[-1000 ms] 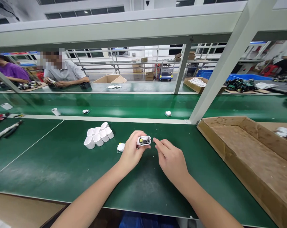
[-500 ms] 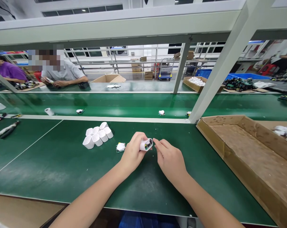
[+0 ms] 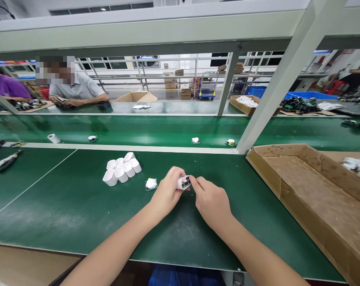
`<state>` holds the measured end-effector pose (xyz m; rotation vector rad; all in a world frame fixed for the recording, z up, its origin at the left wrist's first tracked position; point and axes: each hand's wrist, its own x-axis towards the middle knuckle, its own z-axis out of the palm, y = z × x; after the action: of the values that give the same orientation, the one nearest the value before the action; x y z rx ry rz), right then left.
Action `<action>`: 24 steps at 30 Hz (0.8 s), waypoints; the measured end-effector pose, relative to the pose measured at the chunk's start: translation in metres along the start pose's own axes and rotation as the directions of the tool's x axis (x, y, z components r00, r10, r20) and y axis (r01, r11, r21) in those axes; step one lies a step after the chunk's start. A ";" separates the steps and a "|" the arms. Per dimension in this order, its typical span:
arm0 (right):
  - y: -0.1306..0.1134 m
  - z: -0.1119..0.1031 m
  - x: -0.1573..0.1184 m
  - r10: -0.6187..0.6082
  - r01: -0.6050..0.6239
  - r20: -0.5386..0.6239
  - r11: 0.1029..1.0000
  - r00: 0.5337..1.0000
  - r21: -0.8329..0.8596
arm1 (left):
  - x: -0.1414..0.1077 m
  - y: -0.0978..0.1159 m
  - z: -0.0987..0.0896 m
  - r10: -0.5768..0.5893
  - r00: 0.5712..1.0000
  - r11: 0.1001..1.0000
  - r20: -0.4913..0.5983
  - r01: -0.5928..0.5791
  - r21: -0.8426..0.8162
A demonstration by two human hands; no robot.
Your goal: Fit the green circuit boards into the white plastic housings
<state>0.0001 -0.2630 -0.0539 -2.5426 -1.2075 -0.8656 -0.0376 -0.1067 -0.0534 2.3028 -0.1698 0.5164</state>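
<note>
My left hand [image 3: 168, 190] grips a small white plastic housing [image 3: 184, 182] with a circuit board showing in its open end. The fingertips of my right hand [image 3: 211, 202] press against that end, hiding part of it. Just left of my left hand, a white part with a small circuit board [image 3: 151, 184] lies on the green bench mat [image 3: 63, 206]. Farther left stands a tight cluster of white plastic shells [image 3: 122, 169].
A shallow cardboard tray [image 3: 305, 186] fills the bench's right side, with white parts at its far corner. Behind a raised rail, a green conveyor belt [image 3: 138, 131] carries small white parts. Pale metal posts [image 3: 227, 83] rise beyond it. Co-workers [image 3: 75, 89] sit across the line.
The housing has turned and dropped slightly, and my right hand has closed in until its fingertips press on it. The small parts on the conveyor have shifted left.
</note>
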 end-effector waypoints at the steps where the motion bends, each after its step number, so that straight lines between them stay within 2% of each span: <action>1: 0.000 0.001 0.000 -0.016 0.016 -0.009 1.000 1.000 -0.002 | 0.000 0.001 0.000 -0.009 1.000 1.000 -0.001 0.009 -0.003; 3: 0.001 0.001 0.000 -0.018 0.019 -0.017 0.999 1.000 0.034 | 0.001 0.002 0.001 -0.038 0.999 0.998 -0.015 0.038 -0.042; 6: 0.003 -0.001 0.001 0.056 -0.053 -0.013 0.986 0.998 0.157 | 0.002 0.005 0.005 -0.135 0.990 0.974 -0.033 0.126 -0.189; 10: 0.004 -0.005 0.002 0.123 -0.097 -0.087 0.960 0.989 0.263 | 0.003 0.008 0.009 -0.281 0.959 0.869 0.021 0.264 -0.419; 14: 0.007 -0.008 0.003 0.167 -0.105 -0.189 0.947 0.968 0.303 | 0.005 0.005 0.007 -0.362 0.929 0.778 0.078 0.348 -0.524; 18: 0.008 -0.007 0.003 0.153 -0.106 -0.163 0.958 0.975 0.268 | 0.007 0.002 0.004 -0.351 0.935 0.804 0.041 0.324 -0.499; 24: 0.005 -0.003 0.001 0.139 -0.129 -0.038 0.972 0.990 0.195 | 0.004 0.005 0.004 -0.176 0.982 0.950 -0.068 0.151 -0.274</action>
<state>0.0031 -0.2666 -0.0502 -2.4004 -1.0363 -0.7406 -0.0343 -0.1129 -0.0511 2.0038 -0.0017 0.4813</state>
